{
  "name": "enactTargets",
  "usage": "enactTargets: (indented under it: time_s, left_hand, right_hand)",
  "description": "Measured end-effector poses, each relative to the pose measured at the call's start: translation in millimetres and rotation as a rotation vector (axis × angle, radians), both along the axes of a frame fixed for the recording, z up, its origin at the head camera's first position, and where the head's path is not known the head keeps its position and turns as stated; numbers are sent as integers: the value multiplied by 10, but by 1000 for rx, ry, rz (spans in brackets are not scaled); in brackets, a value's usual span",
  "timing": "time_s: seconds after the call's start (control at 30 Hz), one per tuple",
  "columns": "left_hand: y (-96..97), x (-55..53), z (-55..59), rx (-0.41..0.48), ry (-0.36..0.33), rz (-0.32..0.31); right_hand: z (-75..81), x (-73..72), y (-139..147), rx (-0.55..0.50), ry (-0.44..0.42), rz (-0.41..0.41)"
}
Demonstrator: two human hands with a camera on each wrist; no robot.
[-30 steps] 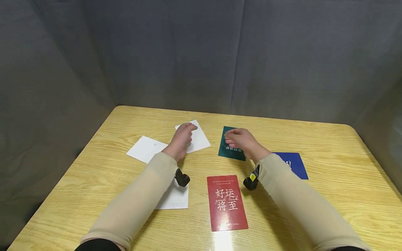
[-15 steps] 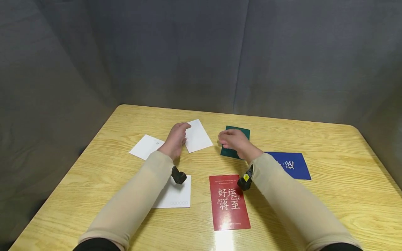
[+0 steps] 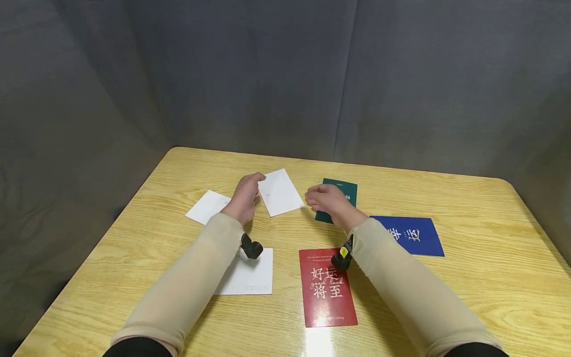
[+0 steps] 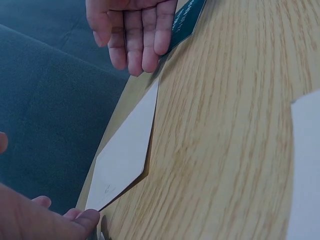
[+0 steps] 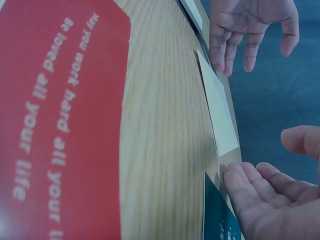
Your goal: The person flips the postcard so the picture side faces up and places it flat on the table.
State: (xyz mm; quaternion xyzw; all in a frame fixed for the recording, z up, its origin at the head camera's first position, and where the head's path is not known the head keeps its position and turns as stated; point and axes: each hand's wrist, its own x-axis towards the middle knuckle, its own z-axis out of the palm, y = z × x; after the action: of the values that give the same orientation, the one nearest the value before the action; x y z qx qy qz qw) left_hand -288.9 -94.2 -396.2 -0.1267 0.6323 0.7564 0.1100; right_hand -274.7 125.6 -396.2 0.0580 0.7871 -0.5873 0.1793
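In the head view a white card (image 3: 282, 196) lies at the back middle of the table. My left hand (image 3: 245, 198) is at its left edge, fingers loosely bent, with fingertips right at the card's corner in the left wrist view. My right hand (image 3: 332, 202) hovers over the left part of a dark green card (image 3: 350, 190), fingertips close to the white card's right corner. In the right wrist view the right hand's fingers (image 5: 265, 192) are extended together, the thumb apart, and nothing is held. The left hand (image 5: 252, 27) also shows spread fingers there.
A red card (image 3: 327, 310) with white lettering lies in front, a blue card (image 3: 419, 235) to the right. Two more white cards, one far left (image 3: 205, 206) and one nearer (image 3: 256, 277), lie partly behind the left arm. A grey curtain (image 3: 250, 89) hangs behind the wooden table (image 3: 482, 238).
Both hands have shifted left. The left has moved from over the white card to its left edge; the right has moved across the green card toward the white one. The cards stay in place.
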Motion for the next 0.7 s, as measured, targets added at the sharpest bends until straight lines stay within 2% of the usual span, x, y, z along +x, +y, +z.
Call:
enactTargets:
  time_s: [0.47,0.7]
  left_hand:
    - [-36,-3,1,111,-2,58]
    - [-20,9,23,158,-42,60]
  right_hand:
    - [-22,-18,-65,58,-5,30]
    - [-32,-11,-75,42,6,54]
